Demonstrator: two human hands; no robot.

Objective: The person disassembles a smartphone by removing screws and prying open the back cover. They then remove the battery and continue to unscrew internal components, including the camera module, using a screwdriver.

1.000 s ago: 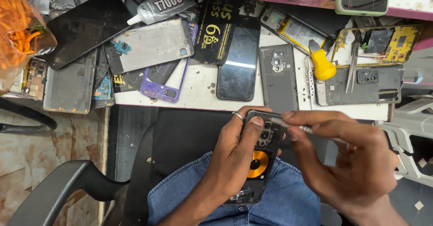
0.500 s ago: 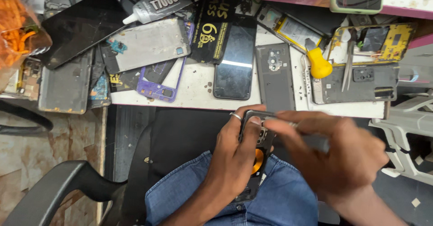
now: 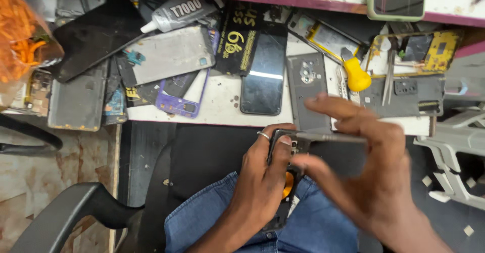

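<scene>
Over the lap, below the table [image 3: 222, 104], the left hand [image 3: 262, 182] grips an opened phone [image 3: 285, 182] with its back already off, while the right hand [image 3: 369, 182] pinches a thin tool [image 3: 328, 138] at its top end, the inside work unfinished.

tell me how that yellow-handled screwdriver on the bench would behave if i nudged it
The yellow-handled screwdriver has a rounded, bulbous handle, so it would probably roll or pivot rather than slide. It looks small and light, so a slight push should move it. It lies among a grey phone back and other parts, which would likely stop it quickly.
</scene>
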